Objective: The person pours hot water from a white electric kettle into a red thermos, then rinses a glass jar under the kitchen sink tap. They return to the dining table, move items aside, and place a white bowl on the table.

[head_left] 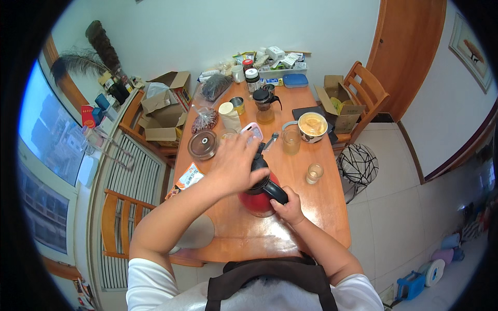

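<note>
A red kettle with a black lid and handle is near the front middle of the wooden table. My right hand is closed around the lower end of its black handle. My left hand, fingers spread, is over the kettle's left side and top; whether it touches the lid I cannot tell. Beyond the hands are a pink-framed device, a spoon and a glass teapot with a black lid. A brown glass lid lies to the left. Right of the kettle stands a small glass.
A tall glass stands beside a lidless bowl at the right. Bags, jars and a bin of boxes crowd the table's far end. Chairs bearing cardboard boxes flank the table; a round stool is at the right.
</note>
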The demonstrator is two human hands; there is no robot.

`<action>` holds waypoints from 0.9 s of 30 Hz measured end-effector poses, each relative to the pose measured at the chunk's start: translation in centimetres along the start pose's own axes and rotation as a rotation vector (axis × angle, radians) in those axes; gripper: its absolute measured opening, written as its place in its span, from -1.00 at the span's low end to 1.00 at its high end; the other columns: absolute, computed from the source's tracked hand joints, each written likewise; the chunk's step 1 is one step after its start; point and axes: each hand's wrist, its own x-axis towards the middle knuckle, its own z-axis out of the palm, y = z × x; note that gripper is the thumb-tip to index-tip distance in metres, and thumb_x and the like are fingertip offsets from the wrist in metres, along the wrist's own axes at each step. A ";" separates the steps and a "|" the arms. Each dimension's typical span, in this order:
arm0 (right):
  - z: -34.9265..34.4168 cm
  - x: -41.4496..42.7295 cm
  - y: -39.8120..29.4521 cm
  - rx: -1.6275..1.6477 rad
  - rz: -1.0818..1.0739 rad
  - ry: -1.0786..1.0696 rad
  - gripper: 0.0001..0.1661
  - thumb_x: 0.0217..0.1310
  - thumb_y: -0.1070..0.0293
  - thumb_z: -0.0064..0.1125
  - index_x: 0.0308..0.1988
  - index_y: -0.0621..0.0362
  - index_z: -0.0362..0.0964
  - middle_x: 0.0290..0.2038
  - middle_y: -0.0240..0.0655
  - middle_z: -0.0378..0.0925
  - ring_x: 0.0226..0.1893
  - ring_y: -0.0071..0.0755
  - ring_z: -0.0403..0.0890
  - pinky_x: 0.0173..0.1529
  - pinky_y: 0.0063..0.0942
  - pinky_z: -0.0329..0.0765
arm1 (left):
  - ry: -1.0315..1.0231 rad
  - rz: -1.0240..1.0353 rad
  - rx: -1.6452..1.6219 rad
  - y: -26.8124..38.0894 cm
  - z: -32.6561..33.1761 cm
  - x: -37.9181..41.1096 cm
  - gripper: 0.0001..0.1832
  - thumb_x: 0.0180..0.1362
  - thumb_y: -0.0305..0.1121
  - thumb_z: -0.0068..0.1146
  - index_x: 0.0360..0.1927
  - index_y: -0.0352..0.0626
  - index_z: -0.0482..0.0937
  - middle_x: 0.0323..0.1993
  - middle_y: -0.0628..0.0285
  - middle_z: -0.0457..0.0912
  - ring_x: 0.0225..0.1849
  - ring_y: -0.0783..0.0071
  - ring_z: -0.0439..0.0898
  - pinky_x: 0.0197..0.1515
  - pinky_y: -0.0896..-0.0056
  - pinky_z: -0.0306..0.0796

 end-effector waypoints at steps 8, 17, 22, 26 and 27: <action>0.3 0.1 0.2 0.039 -0.030 0.002 -0.71 -0.16 0.31 0.21 -0.43 0.21 0.30 -0.59 -0.40 0.35 -0.57 -0.60 0.32 -0.44 -0.61 0.34 | -0.292 0.047 -0.257 0.7 2.0 1.2 -0.58 -0.26 -0.41 -0.03 -0.18 -0.02 0.45 0.11 0.11 0.25 0.14 0.01 0.12 0.09 -0.03 -0.03; -0.1 0.0 0.0 -0.006 0.008 0.006 -0.73 -0.18 0.35 0.25 -0.47 0.19 0.30 -0.58 -0.29 0.42 -0.55 -0.49 0.44 -0.40 -0.54 0.40 | -0.330 -0.050 0.105 -0.5 -3.4 -4.1 -0.57 -0.09 0.09 0.04 -0.44 -0.08 0.63 0.13 0.22 0.19 0.22 0.00 -0.02 0.16 -0.24 -0.24; 0.3 0.0 0.1 -0.016 -0.017 0.009 -0.73 -0.18 0.35 0.25 -0.48 0.19 0.30 -0.59 -0.29 0.41 -0.56 -0.48 0.44 -0.42 -0.53 0.40 | -0.183 -0.170 0.152 -2.2 -0.8 -1.1 -0.52 -0.08 0.08 0.02 -0.19 -0.02 0.54 0.19 0.19 0.13 0.24 -0.03 -0.07 0.16 -0.24 -0.24; 0.2 0.1 0.3 -0.005 -0.015 0.006 -0.73 -0.18 0.36 0.25 -0.48 0.19 0.30 -0.58 -0.28 0.42 -0.56 -0.47 0.44 -0.43 -0.52 0.40 | -0.102 0.023 -0.143 0.3 1.8 0.0 -0.67 -0.11 -0.06 0.11 -0.30 0.02 0.54 0.14 0.10 0.16 0.18 -0.10 0.01 0.10 -0.24 -0.16; 0.3 0.1 0.3 0.005 -0.007 -0.001 -0.73 -0.18 0.36 0.25 -0.48 0.19 0.30 -0.58 -0.28 0.42 -0.56 -0.47 0.45 -0.43 -0.52 0.40 | -0.129 0.131 -0.205 0.8 1.9 -0.5 -0.70 -0.13 -0.08 0.13 -0.37 -0.01 0.54 0.12 0.12 0.18 0.17 -0.13 0.02 0.09 -0.24 -0.14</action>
